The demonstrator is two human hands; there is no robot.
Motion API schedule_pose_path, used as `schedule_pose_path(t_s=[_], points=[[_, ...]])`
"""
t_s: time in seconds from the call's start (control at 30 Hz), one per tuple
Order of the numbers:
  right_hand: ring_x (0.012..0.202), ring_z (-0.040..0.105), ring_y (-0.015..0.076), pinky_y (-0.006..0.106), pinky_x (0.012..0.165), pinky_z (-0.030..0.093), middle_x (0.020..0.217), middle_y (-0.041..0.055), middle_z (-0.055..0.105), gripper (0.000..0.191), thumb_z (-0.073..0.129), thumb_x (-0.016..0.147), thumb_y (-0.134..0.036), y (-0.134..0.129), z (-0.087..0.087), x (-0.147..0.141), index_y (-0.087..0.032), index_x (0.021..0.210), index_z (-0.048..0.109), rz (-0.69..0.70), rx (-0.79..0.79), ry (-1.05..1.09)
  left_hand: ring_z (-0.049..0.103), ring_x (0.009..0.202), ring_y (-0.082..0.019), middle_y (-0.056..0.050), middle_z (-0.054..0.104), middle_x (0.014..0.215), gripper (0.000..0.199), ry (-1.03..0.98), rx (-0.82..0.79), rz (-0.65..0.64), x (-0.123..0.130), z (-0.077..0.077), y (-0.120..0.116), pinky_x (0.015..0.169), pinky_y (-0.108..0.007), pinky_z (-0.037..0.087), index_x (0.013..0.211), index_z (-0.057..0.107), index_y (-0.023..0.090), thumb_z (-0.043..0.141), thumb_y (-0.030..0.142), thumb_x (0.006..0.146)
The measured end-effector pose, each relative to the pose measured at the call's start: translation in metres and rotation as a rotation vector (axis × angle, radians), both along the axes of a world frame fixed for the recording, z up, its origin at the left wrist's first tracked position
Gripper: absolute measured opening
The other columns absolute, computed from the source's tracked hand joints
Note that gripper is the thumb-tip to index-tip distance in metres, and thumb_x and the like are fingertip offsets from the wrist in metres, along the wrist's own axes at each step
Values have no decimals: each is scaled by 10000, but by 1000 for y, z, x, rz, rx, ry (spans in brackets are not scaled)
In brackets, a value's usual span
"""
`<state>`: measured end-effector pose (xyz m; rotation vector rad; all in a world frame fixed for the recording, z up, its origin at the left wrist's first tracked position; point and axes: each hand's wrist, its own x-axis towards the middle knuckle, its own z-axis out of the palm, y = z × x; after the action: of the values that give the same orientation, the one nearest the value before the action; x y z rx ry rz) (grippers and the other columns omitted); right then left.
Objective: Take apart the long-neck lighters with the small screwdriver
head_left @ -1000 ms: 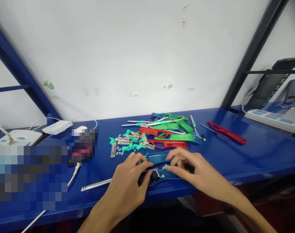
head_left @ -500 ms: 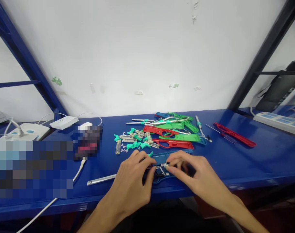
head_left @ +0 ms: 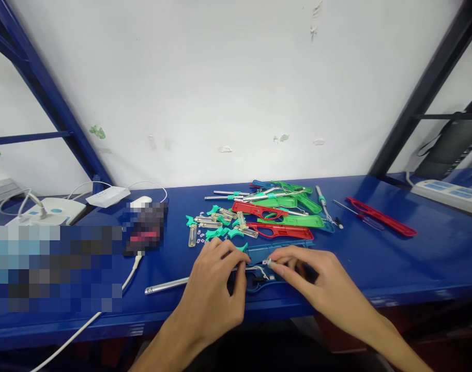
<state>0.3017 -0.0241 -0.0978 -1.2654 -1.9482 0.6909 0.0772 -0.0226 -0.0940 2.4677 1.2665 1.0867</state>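
Observation:
My left hand [head_left: 218, 284] is closed, thumb and forefinger together over a blue lighter shell half [head_left: 255, 288]; whatever they grip is hidden. A silver metal lighter tube [head_left: 166, 285] runs under this hand and sticks out to the left. My right hand [head_left: 313, 271] pinches a small whitish part [head_left: 267, 262] between thumb and forefinger, just above the shell. Thin white wires [head_left: 259, 268] loop between the two hands, and a black piece sits inside the shell. Behind them, a second blue shell half [head_left: 259, 252] lies flat.
Behind my hands lie red lighter shells [head_left: 286, 231], green shells [head_left: 309, 221], clear fuel tanks [head_left: 193, 235] and teal triggers [head_left: 236, 233]. A screwdriver [head_left: 363, 219] and a long red shell [head_left: 386, 219] lie on the right. A white cable [head_left: 129, 276] crosses the table on the left.
The view has shifted slightly. My left fingertips have closed together beside the wires, while my right hand keeps its pinch on the small whitish part.

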Motion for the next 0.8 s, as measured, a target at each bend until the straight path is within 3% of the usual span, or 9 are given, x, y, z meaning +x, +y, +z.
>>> schedule_pose_path(t_s=[0.17, 0.5, 0.8], points=[[743, 661, 191, 300, 658, 500, 913, 3, 778, 269, 612, 990, -496, 0, 0, 1, -282, 991, 775, -11, -9, 15, 580, 872, -239, -57, 690, 895, 195, -68, 38, 31, -7, 7, -1, 845, -438, 467, 924, 682, 195, 500, 138, 966], [700, 633, 159, 272, 636, 473, 889, -20, 781, 266, 626, 981, -505, 0, -1, 2, -295, 975, 790, -31, -8, 29, 607, 936, -261, -53, 712, 958, 204, 193, -196, 99, -28, 9, 2, 887, -448, 478, 952, 769, 229, 568, 235, 981], [679, 609, 150, 267, 634, 462, 830, -38, 760, 246, 641, 971, -505, 0, -2, 2, -312, 965, 793, -40, -23, 43, 653, 856, -199, -20, 704, 934, 184, 49, -267, 51, -26, 5, 9, 781, -339, 490, 863, 729, 227, 579, 193, 964]])
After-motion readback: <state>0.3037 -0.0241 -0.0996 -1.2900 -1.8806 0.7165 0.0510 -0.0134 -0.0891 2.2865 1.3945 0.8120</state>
